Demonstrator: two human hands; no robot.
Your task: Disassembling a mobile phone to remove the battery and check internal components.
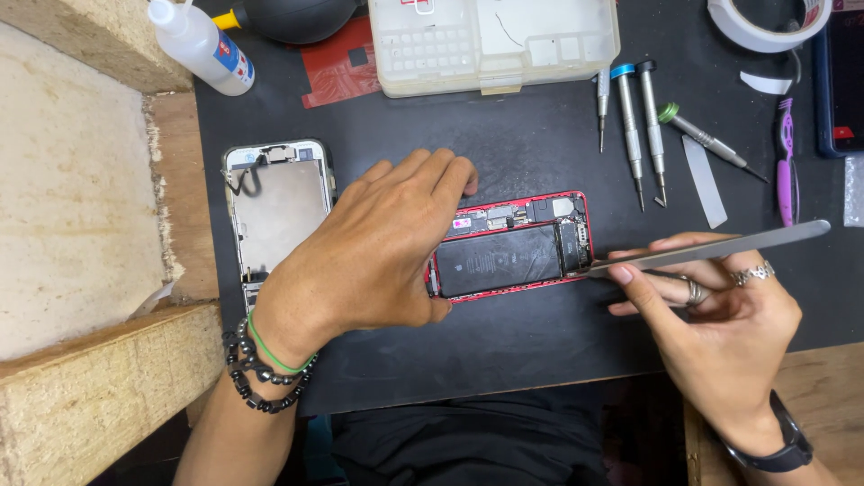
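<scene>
The red phone [513, 247] lies open in the middle of the frame on the black mat [504, 342], its black battery [499, 261] showing. My left hand [378, 256] rests on the phone's left end, fingers bent over its edges to hold it down. My right hand [720, 315], at the lower right, pinches long metal tweezers [711, 247]; their tip touches the phone's right end. Left of the phone lies a silver screen part [274, 211]. Farther up, at the upper right, I see small screwdrivers [634, 126] and a roll of tape [765, 22]. At the top sit a clear plastic box [495, 40], a white bottle [202, 45] and a black air blower [292, 18].
</scene>
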